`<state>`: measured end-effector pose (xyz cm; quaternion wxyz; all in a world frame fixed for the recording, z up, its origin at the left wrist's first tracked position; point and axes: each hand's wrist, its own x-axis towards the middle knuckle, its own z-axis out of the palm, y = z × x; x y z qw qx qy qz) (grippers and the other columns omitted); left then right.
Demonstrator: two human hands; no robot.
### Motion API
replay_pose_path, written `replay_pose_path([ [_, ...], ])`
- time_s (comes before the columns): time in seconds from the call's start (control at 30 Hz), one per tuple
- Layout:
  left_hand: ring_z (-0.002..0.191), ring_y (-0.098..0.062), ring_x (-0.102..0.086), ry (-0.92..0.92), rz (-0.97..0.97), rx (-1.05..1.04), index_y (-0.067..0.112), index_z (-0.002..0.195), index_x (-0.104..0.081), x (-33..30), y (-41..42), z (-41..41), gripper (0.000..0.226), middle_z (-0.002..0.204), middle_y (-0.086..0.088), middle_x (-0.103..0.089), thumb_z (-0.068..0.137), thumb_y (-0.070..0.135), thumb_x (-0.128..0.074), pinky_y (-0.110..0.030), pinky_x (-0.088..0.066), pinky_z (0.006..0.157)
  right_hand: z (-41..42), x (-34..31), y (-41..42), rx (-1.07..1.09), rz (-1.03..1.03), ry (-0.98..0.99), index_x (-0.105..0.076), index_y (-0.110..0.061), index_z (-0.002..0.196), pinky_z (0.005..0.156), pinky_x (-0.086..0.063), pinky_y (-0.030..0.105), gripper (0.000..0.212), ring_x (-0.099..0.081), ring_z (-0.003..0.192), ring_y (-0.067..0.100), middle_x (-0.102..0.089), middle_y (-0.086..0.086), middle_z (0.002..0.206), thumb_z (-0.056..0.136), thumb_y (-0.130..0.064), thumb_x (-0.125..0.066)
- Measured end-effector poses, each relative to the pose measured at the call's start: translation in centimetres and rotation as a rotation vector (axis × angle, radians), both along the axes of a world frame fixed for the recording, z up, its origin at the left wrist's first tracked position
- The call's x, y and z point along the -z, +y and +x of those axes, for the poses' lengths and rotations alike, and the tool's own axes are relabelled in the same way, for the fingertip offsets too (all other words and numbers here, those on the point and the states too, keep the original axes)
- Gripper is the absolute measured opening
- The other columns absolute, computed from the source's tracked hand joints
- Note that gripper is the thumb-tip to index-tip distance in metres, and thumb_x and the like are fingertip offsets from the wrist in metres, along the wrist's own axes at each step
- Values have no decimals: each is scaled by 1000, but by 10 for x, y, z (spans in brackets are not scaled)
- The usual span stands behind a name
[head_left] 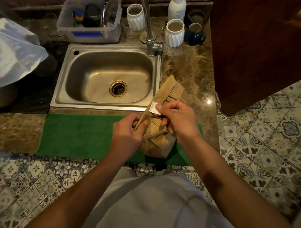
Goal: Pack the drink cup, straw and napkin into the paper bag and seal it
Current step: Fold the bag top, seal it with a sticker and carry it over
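Observation:
A brown paper bag [166, 90] stands on a green cloth [80, 133] at the counter's front edge, its top folded flat and its twine handles lying against its side. My left hand [128, 132] pinches the near end of the folded top. My right hand [177, 118] holds a small white sticker [154, 108] between thumb and forefinger, pressed against the fold. The cup, straw and napkin are not visible.
A steel sink [62, 87] with a tall faucet [149, 28] lies behind the cloth. Two white ribbed cups [174, 32], a blue mug [195, 35], a white bottle [176, 7] and a plastic tub [88, 21] stand at the back. A white plastic bag [13, 51] sits left, a wooden cabinet [254, 49] right.

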<state>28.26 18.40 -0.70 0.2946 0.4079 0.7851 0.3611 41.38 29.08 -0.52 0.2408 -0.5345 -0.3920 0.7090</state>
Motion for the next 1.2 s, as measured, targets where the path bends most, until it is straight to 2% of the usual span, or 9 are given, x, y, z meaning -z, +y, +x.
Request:
replay_pose_path([
  [0.1,61,-15,-60,-17,-3,-7,26,83,-66,-1,-1,1,13,68,2,-65,95,20,-68,-29,-50,49,1,1,-1,44,27,-11,-62,-15,83,34,-31,24,19,-45,37,15,-63,6,54,86,-20,-80],
  [0.3,65,-16,-62,-23,12,-18,22,85,-68,0,-1,1,9,70,1,-66,94,20,-69,-30,-52,51,0,2,-7,136,38,5,-61,-12,86,33,-36,20,19,-59,43,13,-67,9,62,86,-16,-80],
  [0.4,64,-10,-61,7,24,6,22,85,-67,-1,0,5,10,69,4,-65,94,19,-69,-21,-49,49,-5,2,-6,119,44,-28,-60,-12,86,35,-38,19,25,-63,48,17,-70,14,67,82,-19,-84],
  [0.63,60,-6,-56,125,87,65,14,86,-70,4,-4,6,8,63,11,-58,93,16,-69,-12,-38,48,-2,4,3,-97,229,-251,-58,-14,80,52,-56,39,36,-66,47,20,-76,10,70,80,-39,-84],
  [0.77,66,-14,-58,119,90,75,17,86,-69,4,-3,6,8,65,10,-59,93,17,-69,-17,-40,48,6,7,8,-187,358,-390,-59,-17,71,57,-62,50,45,-69,50,21,-75,2,66,74,-57,-80],
  [0.87,68,-16,-59,70,68,66,23,85,-67,4,-1,1,10,67,7,-62,94,19,-68,-25,-45,49,11,10,12,-281,522,-544,-59,-23,70,60,-61,48,50,-68,59,15,-71,-3,64,68,-71,-71],
  [1.0,67,-13,-58,46,9,89,26,84,-66,-1,1,-6,11,70,6,-63,94,24,-67,-36,-49,54,14,2,16,-358,751,-760,-58,-20,72,58,-52,37,51,-61,62,12,-64,-6,64,76,-69,-71],
  [1.1,62,-14,-57,59,-30,112,21,84,-68,-6,3,-9,10,69,3,-64,94,25,-69,-40,-50,56,22,-9,26,-564,872,-833,-55,-23,74,58,-48,32,44,-61,66,14,-61,-8,66,80,-63,-71],
  [1.2,66,-17,-60,43,-78,126,21,85,-69,-9,7,-15,9,71,1,-66,93,26,-70,-37,-50,56,28,-29,39,-714,1071,-795,-63,-30,91,70,-46,30,26,-61,93,15,-65,-8,96,84,-53,-72],
])
